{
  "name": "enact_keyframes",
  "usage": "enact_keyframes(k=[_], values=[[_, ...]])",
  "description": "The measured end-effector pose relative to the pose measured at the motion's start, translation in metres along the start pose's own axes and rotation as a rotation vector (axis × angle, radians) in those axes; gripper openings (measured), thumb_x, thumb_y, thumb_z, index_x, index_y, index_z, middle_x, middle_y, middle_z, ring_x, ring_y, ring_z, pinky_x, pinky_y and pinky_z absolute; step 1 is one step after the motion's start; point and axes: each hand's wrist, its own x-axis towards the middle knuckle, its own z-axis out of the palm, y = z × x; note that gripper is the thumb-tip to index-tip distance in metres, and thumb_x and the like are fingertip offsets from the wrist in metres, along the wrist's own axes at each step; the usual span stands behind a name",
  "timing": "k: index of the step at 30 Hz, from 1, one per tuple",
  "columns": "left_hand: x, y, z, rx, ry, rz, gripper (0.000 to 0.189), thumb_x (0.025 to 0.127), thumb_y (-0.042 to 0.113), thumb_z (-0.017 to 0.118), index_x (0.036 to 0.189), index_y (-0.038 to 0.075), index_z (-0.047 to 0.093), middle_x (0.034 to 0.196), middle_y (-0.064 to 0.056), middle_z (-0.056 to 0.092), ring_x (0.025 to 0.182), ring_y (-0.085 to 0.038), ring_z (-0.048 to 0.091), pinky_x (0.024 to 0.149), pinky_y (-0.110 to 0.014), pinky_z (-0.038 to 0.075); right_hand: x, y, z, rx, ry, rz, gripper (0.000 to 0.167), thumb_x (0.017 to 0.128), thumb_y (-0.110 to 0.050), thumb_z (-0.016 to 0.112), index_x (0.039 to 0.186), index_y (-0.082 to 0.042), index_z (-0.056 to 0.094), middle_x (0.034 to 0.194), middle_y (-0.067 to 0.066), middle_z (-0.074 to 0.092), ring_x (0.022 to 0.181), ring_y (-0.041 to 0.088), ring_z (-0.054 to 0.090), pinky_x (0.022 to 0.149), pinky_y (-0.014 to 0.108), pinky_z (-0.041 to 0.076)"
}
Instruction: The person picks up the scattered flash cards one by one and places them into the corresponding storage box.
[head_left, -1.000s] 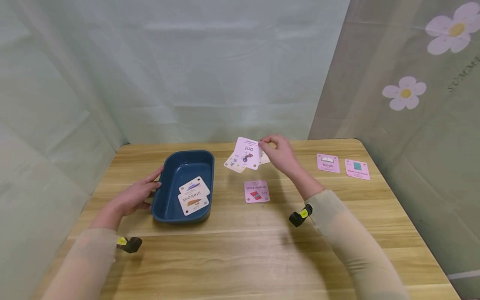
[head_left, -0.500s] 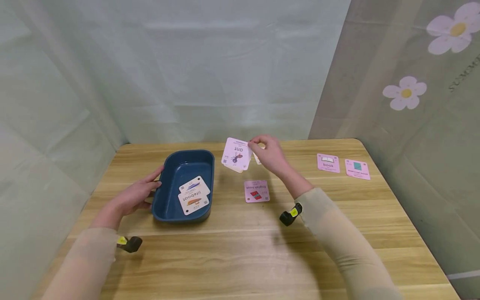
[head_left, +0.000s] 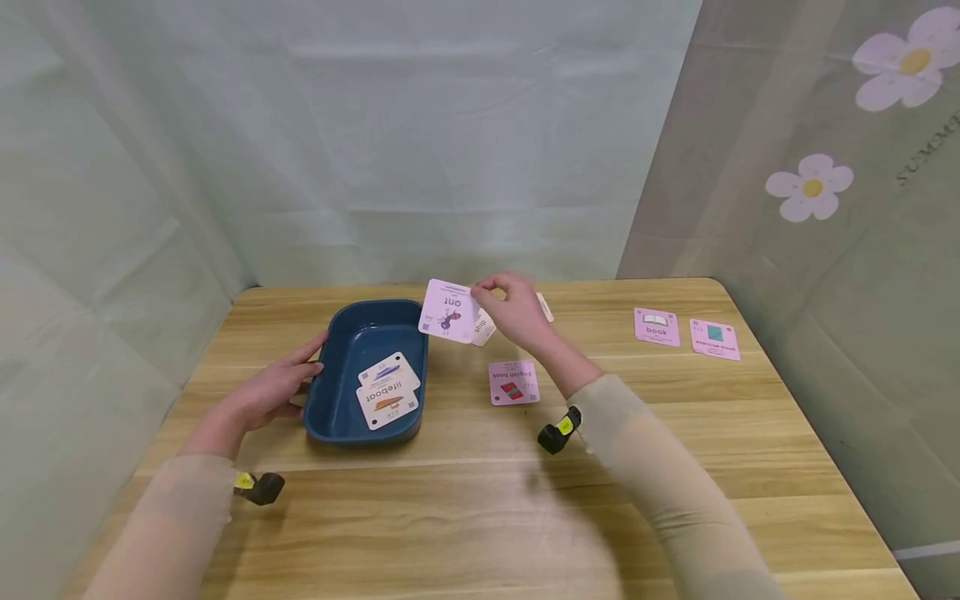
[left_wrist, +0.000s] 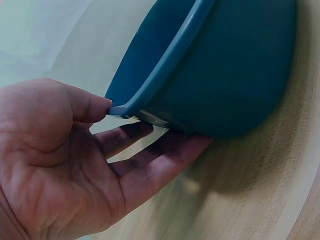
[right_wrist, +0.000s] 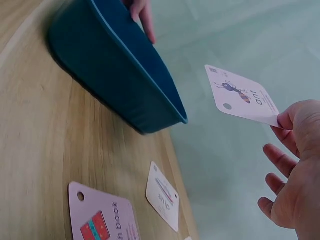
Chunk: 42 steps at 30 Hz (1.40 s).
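My right hand (head_left: 514, 312) pinches a pink "ant" flashcard (head_left: 447, 312) by one corner, thumb against forefinger. In the right wrist view the ant card is raised off the table, its other fingers loosely bent. In the head view it overlaps the right rim of a dark blue plastic basin (head_left: 318, 427). My left hand (left_wrist: 65, 155) grips the basin's left side, thumb at the rim, fingers against the outer wall. Inside the basin lie a "lifeboat" card (head_left: 387, 403) and another boat card (head_left: 388, 369), partly overlapped. A cream "ship" card (right_wrist: 163, 195) lies on the table below the right hand.
A pink "English book" card (head_left: 513, 382) lies right of the basin. Farther right are a "book" card (head_left: 656, 326) and an "exercise book" card (head_left: 714, 338). Another cream card (head_left: 545, 307) shows partly behind the right hand. A curtain (head_left: 450, 150) hangs behind the wooden table (head_left: 420, 517).
My right hand has carried the ant card leftward from above the cream cards to the basin's right rim, uncovering the ship card. The left hand and basin have stayed in place.
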Motion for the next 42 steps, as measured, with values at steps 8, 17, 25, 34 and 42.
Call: enact_keyframes(k=[8,17,25,34,42], values=[[0.0,0.001,0.001,-0.005,0.003,-0.003,0.064,0.113,0.027,0.031,0.162,0.042,-0.007,0.166,-0.032,-0.004,0.144,-0.058,0.023,0.097,-0.063,0.047,0.003,-0.007,0.016,0.01,-0.017,0.008,0.023,0.1,-0.027,0.064,0.1,-0.007,0.075,0.118,0.006,0.066,0.117,0.022,0.055,0.101,0.042,0.042],[-0.001,0.001,0.001,-0.002,0.003,0.006,0.064,0.113,0.026,0.032,0.162,0.042,-0.007,0.166,-0.032,-0.002,0.143,-0.057,0.027,0.095,-0.061,0.05,0.006,-0.015,0.033,-0.046,-0.021,-0.009,0.023,0.099,-0.03,0.064,0.099,-0.011,0.076,0.115,0.004,0.067,0.121,0.025,0.051,0.104,0.042,0.038],[0.0,0.001,0.001,0.001,0.003,0.008,0.064,0.113,0.027,0.032,0.162,0.042,-0.006,0.166,-0.032,-0.002,0.143,-0.056,0.027,0.095,-0.06,0.05,0.006,-0.024,0.047,-0.076,-0.055,0.003,0.022,0.099,-0.034,0.065,0.102,-0.014,0.076,0.117,0.002,0.065,0.121,0.024,0.049,0.101,0.042,0.04],[0.0,0.0,0.0,0.007,-0.002,0.008,0.064,0.113,0.028,0.032,0.161,0.043,-0.007,0.166,-0.032,-0.004,0.143,-0.058,0.025,0.095,-0.062,0.049,0.007,-0.035,0.062,-0.152,-0.066,0.009,0.019,0.099,-0.034,0.067,0.101,-0.017,0.074,0.125,0.001,0.063,0.127,0.024,0.045,0.102,0.043,0.041],[0.0,0.0,0.0,0.006,0.003,0.008,0.064,0.113,0.028,0.032,0.161,0.042,-0.007,0.166,-0.032,-0.005,0.143,-0.059,0.024,0.095,-0.062,0.049,0.007,-0.036,0.073,-0.229,-0.094,-0.027,0.017,0.099,-0.036,0.068,0.101,-0.021,0.076,0.131,0.002,0.063,0.126,0.025,0.045,0.1,0.041,0.041]])
